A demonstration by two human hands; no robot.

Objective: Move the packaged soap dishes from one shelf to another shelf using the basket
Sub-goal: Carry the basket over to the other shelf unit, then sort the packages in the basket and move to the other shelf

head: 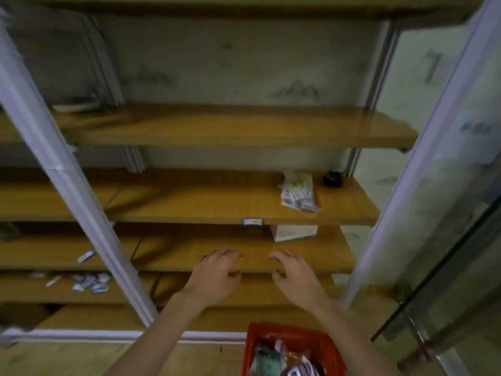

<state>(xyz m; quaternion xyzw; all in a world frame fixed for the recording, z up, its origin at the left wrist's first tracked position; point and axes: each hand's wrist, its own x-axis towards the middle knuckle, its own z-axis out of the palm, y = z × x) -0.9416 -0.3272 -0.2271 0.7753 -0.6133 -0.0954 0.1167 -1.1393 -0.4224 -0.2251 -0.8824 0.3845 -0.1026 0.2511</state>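
Red basket (291, 346) at bottom centre-right of frame, nearest the camera, sitting low in front of the shelving; it holds several packaged soap dishes (282, 360), blurred, wrappers white, green and yellow. Above the basket, left hand (214, 278) and right hand (295, 280) reach toward the front edge of a wooden shelf (176, 256) at mid-frame, fingers spread and loosely curled, both empty. Whether fingertips touch the board cannot be told. One shelf up, right of centre, a clear packet (298, 192) lies flat, with a small dark object (333, 179) just beside it to the right. White box (294, 232) stands under that shelf. Loose price tags (90, 283) scattered at lower left.
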